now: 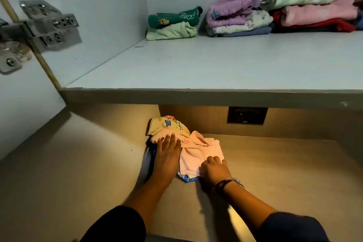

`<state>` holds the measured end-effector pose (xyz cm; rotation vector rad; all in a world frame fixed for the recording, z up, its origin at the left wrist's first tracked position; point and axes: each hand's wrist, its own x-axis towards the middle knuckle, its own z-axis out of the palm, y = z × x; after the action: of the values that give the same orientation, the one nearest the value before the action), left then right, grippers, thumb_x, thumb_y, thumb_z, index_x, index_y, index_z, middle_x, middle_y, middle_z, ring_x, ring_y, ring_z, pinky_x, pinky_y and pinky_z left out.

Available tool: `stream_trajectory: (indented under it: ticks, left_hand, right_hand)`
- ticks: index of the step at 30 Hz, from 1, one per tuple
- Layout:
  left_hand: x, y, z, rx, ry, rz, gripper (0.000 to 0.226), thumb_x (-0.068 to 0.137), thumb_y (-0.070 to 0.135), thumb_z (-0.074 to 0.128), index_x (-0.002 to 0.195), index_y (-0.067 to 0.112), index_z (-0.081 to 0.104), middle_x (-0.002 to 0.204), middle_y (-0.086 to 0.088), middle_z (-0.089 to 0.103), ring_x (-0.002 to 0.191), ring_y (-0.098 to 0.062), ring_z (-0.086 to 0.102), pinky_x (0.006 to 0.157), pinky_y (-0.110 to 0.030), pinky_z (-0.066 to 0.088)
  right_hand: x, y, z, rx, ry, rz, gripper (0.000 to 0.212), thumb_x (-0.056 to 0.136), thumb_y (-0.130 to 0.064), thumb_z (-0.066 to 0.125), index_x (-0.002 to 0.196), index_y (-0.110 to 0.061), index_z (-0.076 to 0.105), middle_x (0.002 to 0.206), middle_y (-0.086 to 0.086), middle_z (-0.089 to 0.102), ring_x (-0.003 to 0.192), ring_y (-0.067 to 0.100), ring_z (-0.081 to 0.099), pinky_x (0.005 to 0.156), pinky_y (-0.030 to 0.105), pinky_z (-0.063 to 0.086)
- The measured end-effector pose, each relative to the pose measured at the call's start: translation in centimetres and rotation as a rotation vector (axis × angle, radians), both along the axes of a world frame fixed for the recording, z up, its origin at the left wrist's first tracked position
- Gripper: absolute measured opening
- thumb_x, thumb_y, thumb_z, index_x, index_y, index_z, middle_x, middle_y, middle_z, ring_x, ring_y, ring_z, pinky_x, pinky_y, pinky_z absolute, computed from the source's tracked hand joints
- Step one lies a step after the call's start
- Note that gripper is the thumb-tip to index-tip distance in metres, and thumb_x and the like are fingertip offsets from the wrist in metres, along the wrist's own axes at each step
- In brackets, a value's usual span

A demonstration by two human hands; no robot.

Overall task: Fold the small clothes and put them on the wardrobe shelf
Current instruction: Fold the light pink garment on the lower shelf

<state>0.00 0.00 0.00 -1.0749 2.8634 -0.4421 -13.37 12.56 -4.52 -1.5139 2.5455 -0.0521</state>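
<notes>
A small pink garment (198, 153) lies on a wooden counter (275, 163), on top of a little heap that includes a yellow printed piece (167, 124) and a blue piece (186, 179). My left hand (167, 155) rests flat on the left side of the heap, fingers together and stretched. My right hand (214, 168) has its fingers curled on the pink garment's near right edge. Above the counter runs the pale wardrobe shelf (216, 65), with folded clothes at its back.
At the shelf's back stand a green folded pile (172, 25), a purple and white pile (235, 17) and a bigger pink, red and green stack (318, 6). A metal door hinge (39, 29) sticks out at left. A dark wall socket (247, 115) sits behind the counter.
</notes>
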Motion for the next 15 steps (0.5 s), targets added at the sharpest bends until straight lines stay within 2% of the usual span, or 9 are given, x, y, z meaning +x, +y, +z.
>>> stream_trajectory:
  ticks: [4, 6, 9, 11, 13, 15]
  left_hand:
    - [0.2, -2.7, 0.9, -0.079, -0.038, -0.001, 0.044, 0.092, 0.028, 0.056, 0.133, 0.017, 0.048, 0.149, -0.015, 0.034, 0.140, -0.037, 0.025, 0.115, -0.053, 0.017]
    - [0.0, -3.2, 1.0, -0.026, 0.002, 0.000, 0.040, 0.092, 0.029, 0.057, 0.130, 0.019, 0.053, 0.147, -0.012, 0.039, 0.139, -0.034, 0.027, 0.115, -0.049, 0.019]
    - [-0.4, -3.6, 1.4, 0.056, 0.133, 0.022, 0.038, 0.090, 0.031, 0.058, 0.127, 0.023, 0.054, 0.144, -0.007, 0.043, 0.137, -0.029, 0.030, 0.112, -0.043, 0.023]
    - [-0.6, -3.5, 1.9, 0.110, 0.223, 0.029, 0.032, 0.088, 0.033, 0.060, 0.118, 0.024, 0.058, 0.142, -0.005, 0.045, 0.135, -0.027, 0.031, 0.110, -0.042, 0.024]
    - [-0.6, -3.3, 2.7, 0.135, 0.326, 0.019, 0.020, 0.086, 0.034, 0.063, 0.103, 0.024, 0.062, 0.136, -0.003, 0.050, 0.131, -0.027, 0.035, 0.107, -0.041, 0.025]
    - [-0.5, -2.9, 4.0, 0.182, 0.447, -0.039, 0.015, 0.081, 0.035, 0.070, 0.081, 0.023, 0.060, 0.123, -0.003, 0.057, 0.120, -0.026, 0.044, 0.098, -0.037, 0.030]
  right_hand:
    - [0.0, -0.4, -0.4, 0.004, 0.034, -0.019, 0.033, 0.078, -0.041, 0.061, 0.109, -0.028, 0.061, 0.118, 0.004, 0.056, 0.112, 0.028, 0.048, 0.096, 0.046, 0.034]
    - [-0.5, 0.2, -0.2, -0.035, -0.023, -0.045, 0.033, 0.075, -0.039, 0.064, 0.106, -0.029, 0.060, 0.113, 0.002, 0.057, 0.110, 0.027, 0.050, 0.091, 0.043, 0.036]
    - [-1.9, 1.5, 1.2, -0.314, -0.228, -0.150, 0.016, 0.087, -0.027, 0.057, 0.102, -0.023, 0.063, 0.110, 0.004, 0.060, 0.107, 0.026, 0.052, 0.087, 0.037, 0.038]
    - [-2.8, 2.8, 2.9, -0.553, -0.432, -0.193, 0.005, 0.091, -0.018, 0.057, 0.092, -0.017, 0.062, 0.098, 0.005, 0.062, 0.093, 0.025, 0.055, 0.079, 0.033, 0.044]
    - [-3.6, 4.5, 4.8, -0.754, -0.607, -0.245, 0.014, 0.093, -0.012, 0.057, 0.081, -0.019, 0.057, 0.081, 0.001, 0.061, 0.077, 0.019, 0.055, 0.065, 0.021, 0.045]
    - [-4.6, 6.2, 6.8, -0.905, -0.655, -0.313, 0.017, 0.094, -0.009, 0.054, 0.080, -0.019, 0.057, 0.078, 0.000, 0.060, 0.072, 0.017, 0.056, 0.063, 0.021, 0.047]
